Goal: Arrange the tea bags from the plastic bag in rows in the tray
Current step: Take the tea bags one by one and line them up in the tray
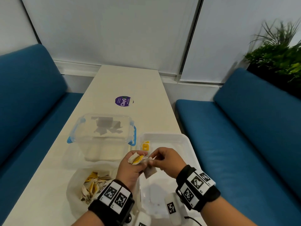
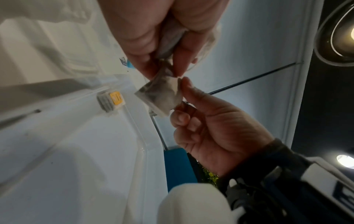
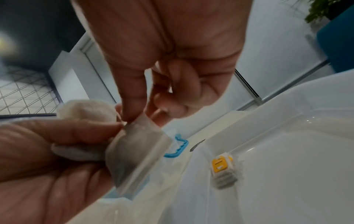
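Over the near left of the white tray (image 1: 164,136), my left hand (image 1: 140,162) grips a small bunch of tea bags (image 1: 136,159) with yellow tags. My right hand (image 1: 154,159) pinches the top edge of one grey tea bag (image 1: 149,172), which hangs between both hands. In the left wrist view that tea bag (image 2: 161,95) dangles from my left fingers (image 2: 145,45), with my right hand (image 2: 184,97) pinching its edge. One tea bag with a yellow tag (image 1: 145,146) lies in the tray's far left corner. The plastic bag (image 1: 78,181) holds several more tea bags (image 1: 92,185).
A clear lidded container (image 1: 102,132) with blue clips stands left of the tray, just beyond the plastic bag. A purple round sticker (image 1: 123,100) lies farther up the narrow table. Blue benches flank both sides, and a plant (image 1: 276,54) stands at the right.
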The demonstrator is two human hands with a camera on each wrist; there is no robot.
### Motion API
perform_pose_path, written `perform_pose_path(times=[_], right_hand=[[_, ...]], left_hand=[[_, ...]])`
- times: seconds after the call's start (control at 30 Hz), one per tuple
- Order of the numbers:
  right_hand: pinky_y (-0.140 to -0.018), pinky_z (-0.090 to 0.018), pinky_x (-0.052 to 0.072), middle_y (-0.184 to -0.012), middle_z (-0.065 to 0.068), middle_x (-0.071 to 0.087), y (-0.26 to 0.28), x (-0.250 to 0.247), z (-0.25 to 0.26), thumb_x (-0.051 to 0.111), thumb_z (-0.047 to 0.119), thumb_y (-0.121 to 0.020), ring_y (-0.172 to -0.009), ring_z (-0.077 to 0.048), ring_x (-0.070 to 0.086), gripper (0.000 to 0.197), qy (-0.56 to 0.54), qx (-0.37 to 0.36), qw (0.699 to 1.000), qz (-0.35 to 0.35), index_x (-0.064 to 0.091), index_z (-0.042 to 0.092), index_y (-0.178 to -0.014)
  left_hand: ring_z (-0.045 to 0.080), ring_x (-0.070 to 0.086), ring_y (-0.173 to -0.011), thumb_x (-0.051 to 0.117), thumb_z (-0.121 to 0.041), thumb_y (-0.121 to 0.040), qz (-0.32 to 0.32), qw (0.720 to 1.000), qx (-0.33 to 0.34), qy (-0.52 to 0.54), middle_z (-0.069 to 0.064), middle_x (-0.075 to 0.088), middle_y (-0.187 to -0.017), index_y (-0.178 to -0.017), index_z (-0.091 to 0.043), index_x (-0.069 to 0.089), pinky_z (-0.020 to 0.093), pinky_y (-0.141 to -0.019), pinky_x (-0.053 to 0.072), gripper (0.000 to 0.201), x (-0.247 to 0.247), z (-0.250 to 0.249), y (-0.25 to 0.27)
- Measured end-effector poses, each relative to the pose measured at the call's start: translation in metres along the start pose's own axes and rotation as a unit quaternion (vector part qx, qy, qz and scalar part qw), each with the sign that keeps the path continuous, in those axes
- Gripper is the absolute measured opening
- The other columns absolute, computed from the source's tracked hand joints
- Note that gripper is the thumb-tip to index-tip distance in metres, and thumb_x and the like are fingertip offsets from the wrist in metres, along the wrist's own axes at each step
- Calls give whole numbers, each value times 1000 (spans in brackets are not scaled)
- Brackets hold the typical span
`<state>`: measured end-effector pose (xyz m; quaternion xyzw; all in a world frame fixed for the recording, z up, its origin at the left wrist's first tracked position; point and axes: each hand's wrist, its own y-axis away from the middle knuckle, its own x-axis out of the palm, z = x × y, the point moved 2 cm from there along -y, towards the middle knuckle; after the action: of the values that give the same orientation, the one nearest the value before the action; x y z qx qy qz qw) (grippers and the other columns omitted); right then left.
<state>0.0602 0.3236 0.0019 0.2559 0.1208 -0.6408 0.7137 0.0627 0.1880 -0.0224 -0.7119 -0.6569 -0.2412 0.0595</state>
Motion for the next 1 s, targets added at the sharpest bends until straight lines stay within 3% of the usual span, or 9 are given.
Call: perform_pose_path(times=[0.13, 0.23, 0.37, 0.47, 0.57, 0.67, 0.77, 0.9, 1.0], right_hand=[[-40, -8, 35, -62, -2, 57, 4, 0, 6, 67, 3, -83, -45, -6, 48, 11, -60, -4, 998, -6, 61, 11, -79], [-39, -13, 36, -61, -2, 57, 4, 1, 6, 65, 1, -83, -46, -7, 52, 18, -84, 0, 996, -8, 57, 12, -72], [-38, -20, 34, -62, -3, 58, 3, 10, 6, 71, 11, -81, -45, -6, 52, 18, -99, 23, 995, 7, 54, 15, -79], [-39, -18, 32, -58, 3, 56, 4, 14, 3, 78, 16, -74, -44, -5, 46, 30, -116, 61, 991, 28, 50, 18, -84], [-40, -16, 34, -57, 2, 52, 6, 16, 2, 78, 5, -70, -43, -4, 45, 31, -63, 66, 995, 42, 49, 17, -74], [-47, -12, 39, -60, -1, 57, 5, 12, 2, 75, 10, -74, -49, -6, 47, 27, -36, 22, 997, -66, 51, 17, -64], [-55, -12, 39, -67, 6, 56, 7, 7, 4, 66, 14, -80, -60, -7, 48, 25, 42, -31, 981, -185, 49, 23, -64], [-68, -17, 39, -89, 2, 56, 13, 10, 11, 54, 12, -85, -82, -15, 54, 8, 248, -122, 947, -164, 60, 17, -84], [-74, -19, 43, -91, -1, 60, 14, 13, 9, 57, 11, -84, -87, -15, 56, 14, 256, -184, 941, -119, 69, 11, -91]], left_hand=[[24, 61, -74, 53, 16, -82, -13, 1000, 0, 21, 10, 64, -84, -83, -9, 59, 27, -60, 53, 26, -2, -2, 0], [21, 61, -70, 49, 17, -83, -24, 999, -5, 27, 7, 63, -80, -82, -10, 58, 28, -59, 51, 28, -1, -1, 1], [20, 65, -59, 50, 21, -80, -38, 998, -15, 41, 7, 64, -72, -80, -7, 57, 24, -47, 53, 29, 0, 0, 0], [20, 62, -62, 52, 20, -79, -58, 997, -19, 41, 5, 64, -71, -81, -10, 58, 23, -47, 52, 30, -1, 0, -2], [21, 59, -71, 48, 17, -84, -66, 996, -9, 64, 6, 61, -78, -82, -10, 56, 26, -55, 53, 29, 0, -3, -5], [19, 58, -75, 48, 13, -87, -75, 993, -22, 94, 9, 59, -80, -85, -9, 56, 28, -67, 53, 23, 2, -5, -5], [18, 62, -75, 52, 6, -88, -76, 990, -49, 113, 10, 63, -78, -88, -9, 57, 30, -74, 53, 15, 3, -1, -2], [15, 68, -65, 56, 4, -85, -41, 991, -58, 111, 5, 70, -66, -84, -9, 59, 27, -67, 57, 13, 10, 1, 5], [18, 66, -67, 57, 9, -82, -47, 994, -53, 88, 6, 69, -65, -82, -10, 59, 25, -63, 57, 19, 10, -3, 4]])
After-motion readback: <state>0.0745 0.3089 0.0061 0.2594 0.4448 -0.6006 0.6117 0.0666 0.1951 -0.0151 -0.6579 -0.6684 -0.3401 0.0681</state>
